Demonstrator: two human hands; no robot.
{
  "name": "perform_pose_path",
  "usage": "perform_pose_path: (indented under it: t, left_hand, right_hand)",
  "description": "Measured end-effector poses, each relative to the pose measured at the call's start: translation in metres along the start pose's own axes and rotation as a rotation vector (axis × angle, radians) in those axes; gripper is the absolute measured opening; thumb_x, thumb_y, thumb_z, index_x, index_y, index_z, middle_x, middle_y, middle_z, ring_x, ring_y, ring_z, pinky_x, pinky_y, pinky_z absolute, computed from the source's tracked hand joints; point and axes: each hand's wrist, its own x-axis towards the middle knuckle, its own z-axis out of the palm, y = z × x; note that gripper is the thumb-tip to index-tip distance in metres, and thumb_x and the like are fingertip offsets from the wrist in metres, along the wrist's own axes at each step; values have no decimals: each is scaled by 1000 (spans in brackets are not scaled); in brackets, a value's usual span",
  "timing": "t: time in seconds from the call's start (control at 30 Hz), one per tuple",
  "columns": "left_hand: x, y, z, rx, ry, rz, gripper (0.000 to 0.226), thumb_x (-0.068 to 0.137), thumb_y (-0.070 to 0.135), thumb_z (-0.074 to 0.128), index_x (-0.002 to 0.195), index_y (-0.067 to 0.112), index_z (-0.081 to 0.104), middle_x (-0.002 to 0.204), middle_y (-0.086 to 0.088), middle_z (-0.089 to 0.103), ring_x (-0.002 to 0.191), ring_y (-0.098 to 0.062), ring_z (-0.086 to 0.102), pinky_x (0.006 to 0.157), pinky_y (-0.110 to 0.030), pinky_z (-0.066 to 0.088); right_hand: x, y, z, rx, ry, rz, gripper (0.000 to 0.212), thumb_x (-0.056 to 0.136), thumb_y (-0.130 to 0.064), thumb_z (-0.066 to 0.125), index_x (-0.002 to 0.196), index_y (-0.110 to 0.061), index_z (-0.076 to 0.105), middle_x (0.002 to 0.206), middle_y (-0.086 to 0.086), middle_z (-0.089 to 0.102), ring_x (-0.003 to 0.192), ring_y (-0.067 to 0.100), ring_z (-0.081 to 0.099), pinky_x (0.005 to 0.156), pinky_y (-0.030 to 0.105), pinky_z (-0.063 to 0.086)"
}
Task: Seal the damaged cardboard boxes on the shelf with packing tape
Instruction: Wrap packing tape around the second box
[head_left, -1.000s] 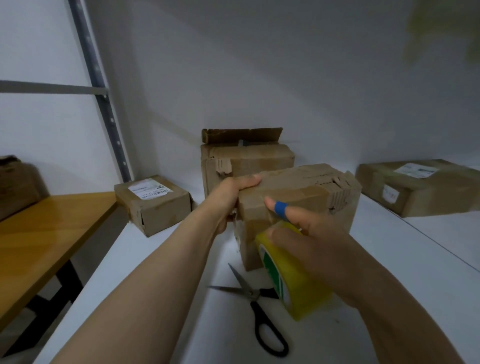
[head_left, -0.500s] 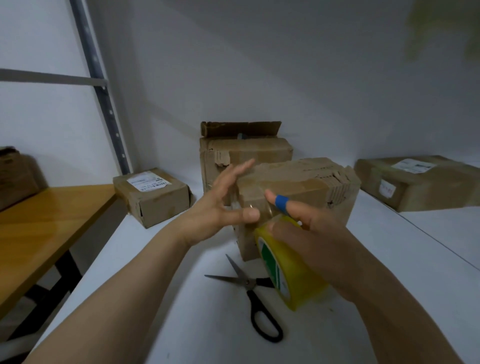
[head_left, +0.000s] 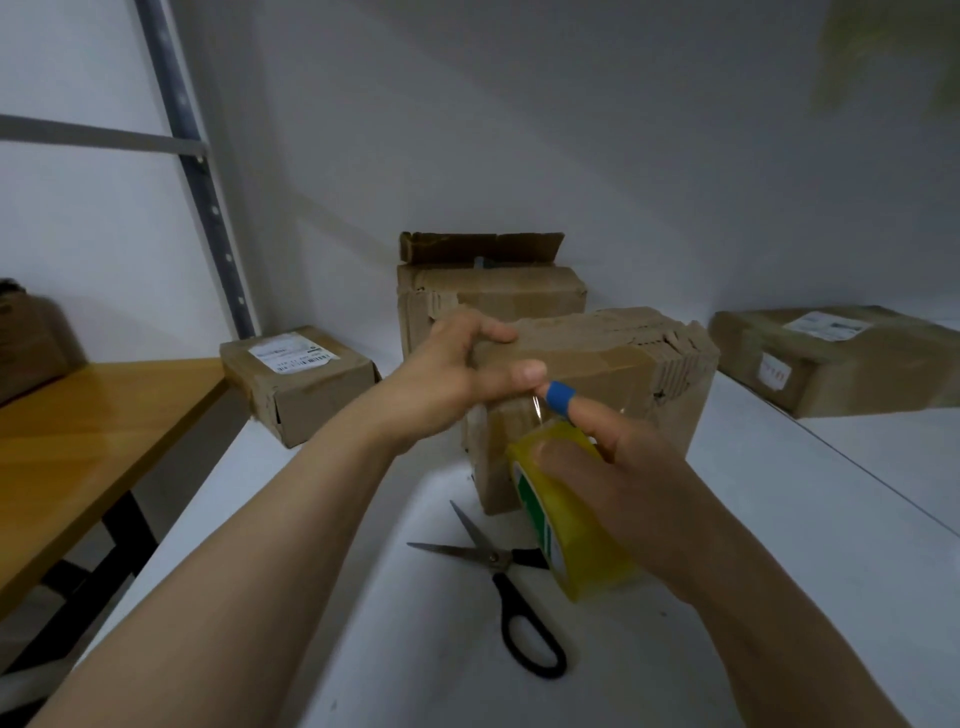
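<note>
Torn brown cardboard box (head_left: 623, 358), frame centre, on white shelf (head_left: 831, 493): your left hand (head_left: 452, 374) clasps its corner, likely anchoring tape; your right hand (head_left: 639, 483) grips the yellow packing-tape roll (head_left: 566, 525).

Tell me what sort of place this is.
Probably a storeroom or parcel stockroom: labelled cardboard boxes on a white shelf, a perforated metal rack upright, plus a tape roll and scissors.

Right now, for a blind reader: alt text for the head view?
A left hand grips a torn cardboard box on a white shelf while the right hand holds a yellow tape roll at its front; open scissors lie nearby.
</note>
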Motion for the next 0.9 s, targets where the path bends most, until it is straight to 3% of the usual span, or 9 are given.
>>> perform_pose_path:
  t: [0.07, 0.17, 0.2, 0.27, 0.37, 0.43, 0.6, 0.73, 0.9]
  left_hand:
    - [5, 1, 10, 19, 0, 0, 72, 64, 71, 78, 124, 37, 59, 137, 5, 49, 126, -15, 54, 102, -33, 51]
    - [3, 5, 7, 82, -45, 57, 57, 85, 49, 74, 135, 30, 57, 141, 16, 39, 123, 6, 47, 90, -4, 42]
    - [3, 6, 3, 131, -70, 62, 59, 84, 46, 72, 138, 29, 55, 145, 15, 35, 130, 8, 41, 94, -3, 36]
    - [5, 7, -4, 211, -116, 56, 70, 76, 50, 74, 141, 33, 54, 159, 10, 26, 150, -1, 19, 117, -21, 27]
    - [6, 4, -5, 198, -105, 46, 69, 76, 48, 79, 140, 38, 55, 165, 7, 22, 152, -3, 14, 124, -40, 26]
    - [10, -1, -2, 192, -53, 83, 60, 84, 43, 77, 140, 38, 55, 163, 7, 25, 150, -2, 18, 122, -41, 30]
    - [14, -19, 5, 74, 0, 124, 65, 83, 46, 79, 141, 45, 50, 163, 10, 16, 150, -8, 17, 118, -30, 31]
    - [12, -39, 7, -318, -139, 83, 100, 61, 60, 88, 145, 50, 34, 155, -5, 34, 139, -25, 45, 102, -34, 50]
    - [14, -54, -9, -321, -299, 69, 119, 61, 52, 91, 152, 57, 14, 158, 6, 28, 140, -17, 45, 103, -34, 50]
  right_hand:
    - [-1, 2, 4, 51, 0, 6, 12, 94, -31, 58, 105, -36, 62, 89, 8, 65, 83, 25, 64, 79, 47, 57]
    - [3, 3, 11, 109, -12, -7, 31, 95, -34, 58, 121, -51, 51, 105, 7, 66, 96, 24, 65, 90, 54, 55]
    - [6, 3, 13, 99, -15, -6, 43, 95, -37, 58, 131, -54, 43, 115, -2, 65, 103, 20, 63, 95, 52, 53]
    - [12, 3, 16, 105, -14, 3, 67, 95, -42, 59, 147, -60, 21, 129, -28, 48, 120, 8, 52, 106, 45, 45]
    - [12, 3, 22, 179, 46, -40, 86, 89, -50, 66, 153, -56, 9, 122, -47, 32, 120, -5, 46, 110, 40, 42]
    - [9, 6, 26, 222, 38, -92, 96, 87, -50, 72, 156, -51, 5, 121, -46, 39, 116, -14, 50, 107, 37, 46]
    - [2, 20, 33, 309, -33, -125, 99, 81, -41, 75, 153, -55, 9, 125, -11, 63, 108, 18, 68, 92, 53, 57]
    - [1, 25, 32, 385, -68, -87, 97, 84, -33, 80, 150, -58, 13, 123, -20, 65, 111, 15, 68, 93, 52, 57]
    - [3, 29, 32, 451, -88, -55, 100, 77, -35, 77, 148, -61, 12, 124, -24, 63, 115, 13, 65, 98, 51, 55]
